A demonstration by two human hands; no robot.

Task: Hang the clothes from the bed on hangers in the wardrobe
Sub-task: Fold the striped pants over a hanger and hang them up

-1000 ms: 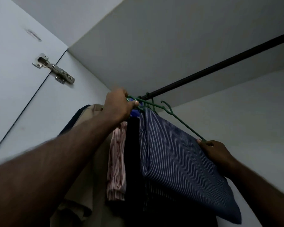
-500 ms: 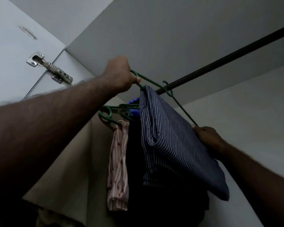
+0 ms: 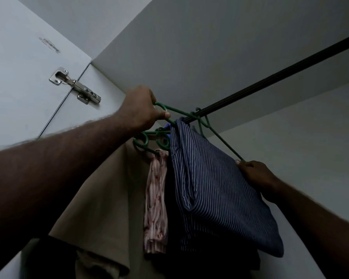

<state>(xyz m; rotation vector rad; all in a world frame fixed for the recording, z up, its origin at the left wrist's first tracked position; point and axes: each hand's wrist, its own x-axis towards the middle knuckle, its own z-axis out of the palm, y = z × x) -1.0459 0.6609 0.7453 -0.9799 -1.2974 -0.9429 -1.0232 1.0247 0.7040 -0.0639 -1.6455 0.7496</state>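
Lowered since half a second ago: left hand and the left end of the green hanger, hook now at the rod; right hand hardly shifted. At far left, white wardrobe door with a metal hinge bridging door and side panel. Next right, left hand raised high, fingers curled round the hanger's left end, thumb pressed along the bar. Below that arm, beige garment hanging against the left wall. Just under the hand, spare green hangers bunched together, hooks pointing left. Below those, pink patterned garment hanging straight down, dark garment just beside it. Further right, navy striped garment folded over the green hanger's bar and swung out toward the near right, tilted rather than plumb. Above, dark rod running up and away to the far right under the wardrobe's top panel. At right, right hand pinching the hanger's right corner at the top edge of the striped cloth. Hook fully seated over the rod or only against it: cannot tell.
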